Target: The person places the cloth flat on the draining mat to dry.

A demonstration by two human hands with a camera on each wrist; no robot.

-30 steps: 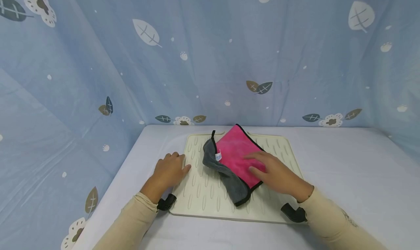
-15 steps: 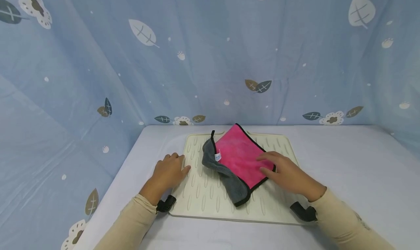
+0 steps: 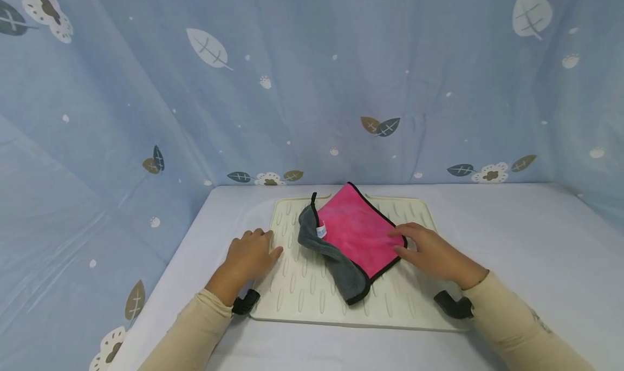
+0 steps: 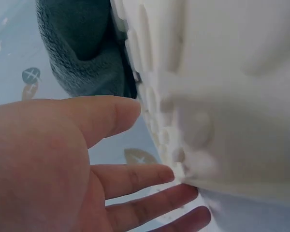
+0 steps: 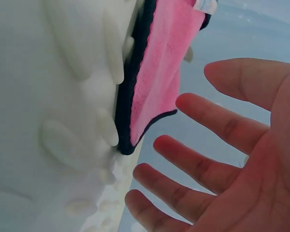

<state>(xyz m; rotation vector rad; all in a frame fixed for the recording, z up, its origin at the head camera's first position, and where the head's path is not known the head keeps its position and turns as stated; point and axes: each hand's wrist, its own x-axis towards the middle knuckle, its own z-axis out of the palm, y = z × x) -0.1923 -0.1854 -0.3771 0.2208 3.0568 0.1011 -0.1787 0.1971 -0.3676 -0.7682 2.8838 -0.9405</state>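
Observation:
A two-sided cloth, pink on one face with black edging [image 3: 358, 225], lies on a cream ribbed mat [image 3: 302, 300]. Its left part is folded over, so the grey face [image 3: 341, 271] shows in a rolled flap beside a small white tag [image 3: 321, 230]. My left hand [image 3: 249, 256] rests at the mat's left edge, fingers extended; the left wrist view has its fingertips right at that edge. Over the cloth's right corner is my right hand [image 3: 434, 253]. In the right wrist view its fingers are spread and relaxed, apart from the pink cloth [image 5: 159, 63], holding nothing.
The mat lies on a table with a white cover [image 3: 517, 241]. A blue patterned curtain [image 3: 312, 89] hangs behind the table and along its left side. Black wrist mounts [image 3: 453, 306] sit under both wrists.
My right hand has drawn back to the right, from over the pink middle to the cloth's right corner, uncovering more of it. My left hand and the cloth stay put.

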